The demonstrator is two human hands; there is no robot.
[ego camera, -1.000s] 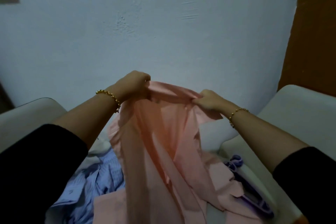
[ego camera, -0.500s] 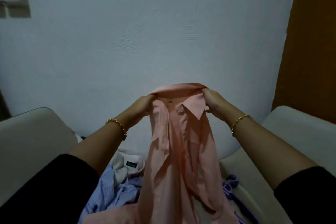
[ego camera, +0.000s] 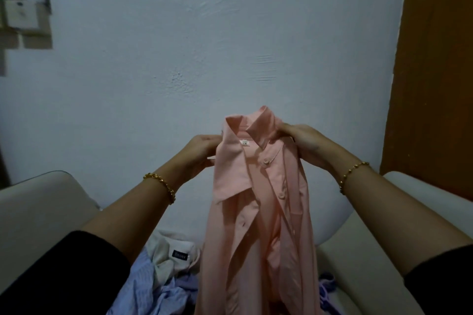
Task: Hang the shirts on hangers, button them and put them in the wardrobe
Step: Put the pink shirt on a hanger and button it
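Observation:
A pink button-up shirt [ego camera: 258,212] hangs upright in front of me, collar at the top, its front open with the buttons showing. My left hand [ego camera: 198,152] grips the shirt's left shoulder just below the collar. My right hand [ego camera: 299,140] pinches the right collar flap and shoulder. The shirt's lower part drapes down out of the frame. A purple hanger [ego camera: 327,289] peeks out at the lower right, partly hidden by the shirt.
Below lie a cream shirt [ego camera: 169,250] with a dark label and a light blue striped shirt [ego camera: 153,289] on a pale sofa [ego camera: 38,212]. A white wall stands ahead, and a brown door or wardrobe panel [ego camera: 435,71] is at the right.
Both hands came closer together and raised the pink shirt by its collar. The shirt, bunched and spread before, now hangs straight with the collar and buttons facing me.

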